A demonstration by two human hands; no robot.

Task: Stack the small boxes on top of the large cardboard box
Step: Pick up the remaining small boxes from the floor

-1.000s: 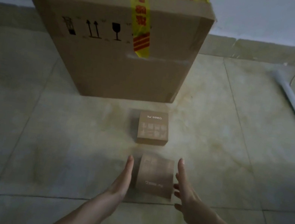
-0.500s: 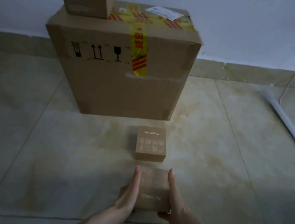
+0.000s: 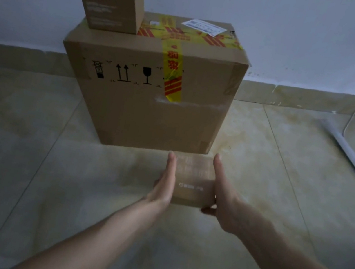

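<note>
Brown cardboard, a small box (image 3: 193,184) is pinched between the flat left hand (image 3: 164,185) and right hand (image 3: 223,199) just before the large cardboard box (image 3: 150,96), mid-carry, needing lifting onto its top.

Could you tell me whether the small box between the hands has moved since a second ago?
Yes. The small box is now lifted toward the large cardboard box, covering the spot where the second small box lay on the floor.

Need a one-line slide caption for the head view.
Both hands, left hand and right hand, clamp a small box before the large cardboard box.
</note>
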